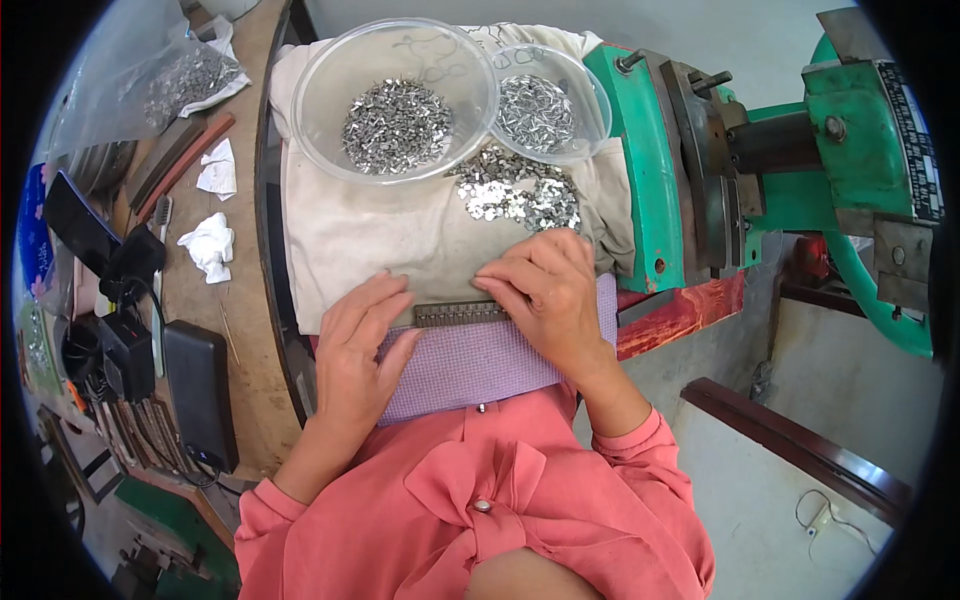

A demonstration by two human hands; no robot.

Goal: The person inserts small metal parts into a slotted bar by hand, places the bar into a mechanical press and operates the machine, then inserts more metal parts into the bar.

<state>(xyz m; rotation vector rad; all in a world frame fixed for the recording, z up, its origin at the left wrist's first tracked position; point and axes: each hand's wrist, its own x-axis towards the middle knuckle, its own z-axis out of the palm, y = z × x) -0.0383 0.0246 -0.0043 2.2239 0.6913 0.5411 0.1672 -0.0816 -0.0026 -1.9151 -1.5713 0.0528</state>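
Observation:
A narrow dark metal strip (pixel 460 314) with a row of small slots lies across the purple checked cloth (pixel 455 365) in front of me. My left hand (pixel 362 335) is beside its left end, fingers stretched and thumb held apart, with nothing visible in it. Over the strip's right end, the thumb and fingertips of my right hand (pixel 550 295) come together in a pinch; whatever is between them is too small to see. Just beyond that hand, a loose pile of small shiny metal pieces (pixel 520 195) is spread on the beige cloth (pixel 350 235).
Behind stand a large clear tub (pixel 310 120) of small metal parts and a smaller clear tub (pixel 600 110) of thin pins. A green machine (pixel 655 190) rises at the right. On the wooden bench (pixel 255 350) at left are crumpled tissue (pixel 208 246) and a black power bank (pixel 200 390).

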